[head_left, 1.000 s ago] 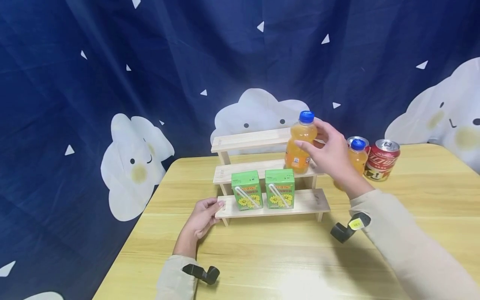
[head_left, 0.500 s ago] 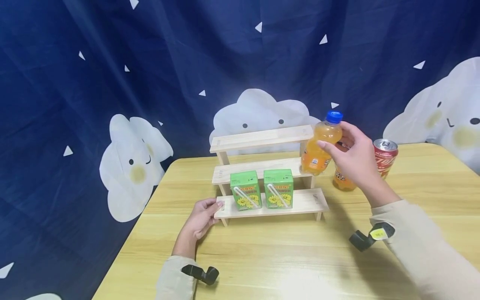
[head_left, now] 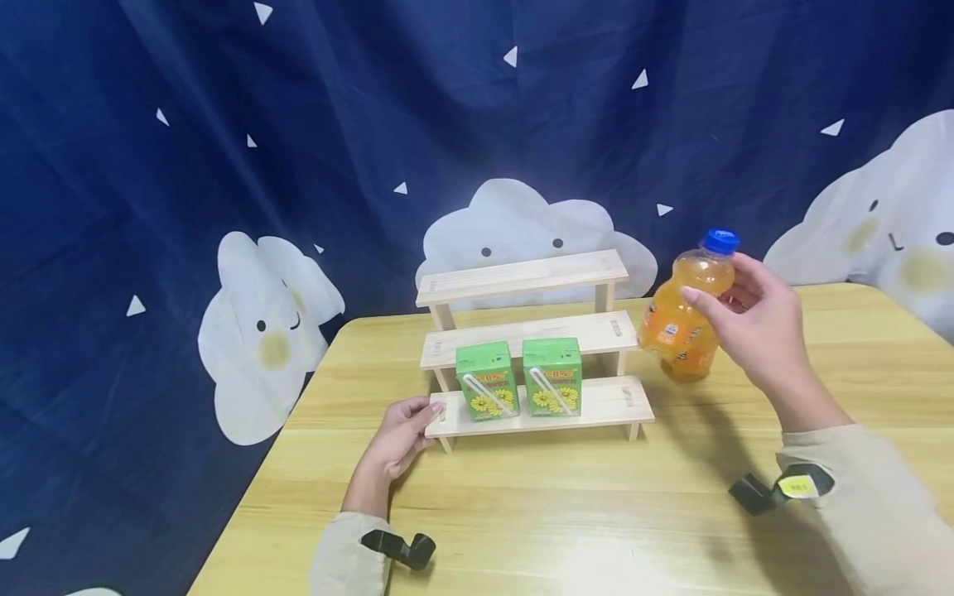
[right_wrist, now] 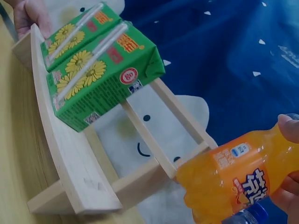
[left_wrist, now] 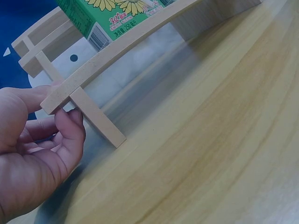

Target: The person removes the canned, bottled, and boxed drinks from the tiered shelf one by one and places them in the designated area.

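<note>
My right hand [head_left: 771, 335] grips an orange soda bottle [head_left: 674, 306] with a blue cap by its upper part, thumb in front. The bottle leans slightly, just right of the three-tier wooden rack [head_left: 514, 280]. Behind it on the table stands a second orange soda bottle [head_left: 693, 364], mostly hidden; its blue cap [right_wrist: 257, 212] shows low in the right wrist view. My left hand [head_left: 398, 434] pinches the left end of the rack's lowest tier, thumb on top and fingers beneath. Two green drink cartons [head_left: 488, 385] with straws stand side by side on that tier.
The rack stands on a light wood table [head_left: 522, 513]. A blue curtain [head_left: 335, 124] with white clouds hangs behind it. A sliver of red [head_left: 736, 300] shows past the right hand, which covers most of that spot. The upper two tiers carry nothing.
My right hand has lifted the orange soda bottle off the middle tier and moved it right, to in front of the second bottle. The left hand stays on the rack.
</note>
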